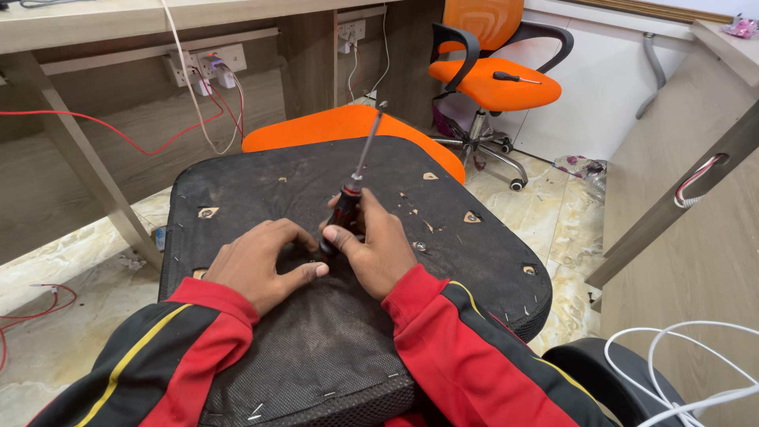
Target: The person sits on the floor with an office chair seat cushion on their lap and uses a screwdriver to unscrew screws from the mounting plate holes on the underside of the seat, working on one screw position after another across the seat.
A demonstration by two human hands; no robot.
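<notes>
gripping a screwdriver (352, 194) by its red and black handle, the right hand (378, 249) is closed around it, shaft tilting up and away from the fist, tip pointing away. just left of the grip, the left hand (261, 265) rests flat and holds nothing, fingers spread on the black seat underside (316, 348), thumb reaching toward the right hand. beyond the shaft's tip lies an orange cushion (340, 126). farther right stands an orange chair (494, 79) with a second screwdriver (514, 77) on it.

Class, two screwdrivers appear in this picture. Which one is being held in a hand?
The red-and-black-handled screwdriver, gripped by the right hand over the upturned seat base. The other screwdriver lies untouched on the orange chair.
</notes>
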